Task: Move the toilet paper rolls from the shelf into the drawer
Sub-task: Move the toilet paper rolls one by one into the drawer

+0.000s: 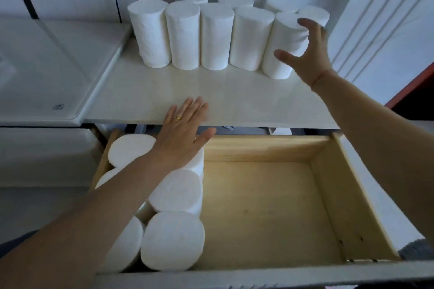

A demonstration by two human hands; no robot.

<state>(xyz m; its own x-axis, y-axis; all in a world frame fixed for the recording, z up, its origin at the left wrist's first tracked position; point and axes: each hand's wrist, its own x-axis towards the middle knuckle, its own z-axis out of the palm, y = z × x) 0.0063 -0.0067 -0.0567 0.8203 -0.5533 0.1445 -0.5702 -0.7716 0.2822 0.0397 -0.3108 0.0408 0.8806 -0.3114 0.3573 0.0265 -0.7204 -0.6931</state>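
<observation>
Upright toilet paper rolls (216, 35) line a white shelf (164, 91) at upper centre. The right hand (307, 54), fingers spread wide, reaches around the rightmost roll (281, 37) without clamping it. The left hand (183, 134) lies flat at the shelf edge, above more rolls (175, 192) packed in the wooden drawer (270, 206), lower left.

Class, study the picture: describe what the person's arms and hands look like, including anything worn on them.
No sleeves are in view; both arms are bare up to the frame's edge. The left hand wears a gold ring. The right hand itself wears nothing, but a thin reddish thread circles its wrist. No gloves or watch show.
</observation>
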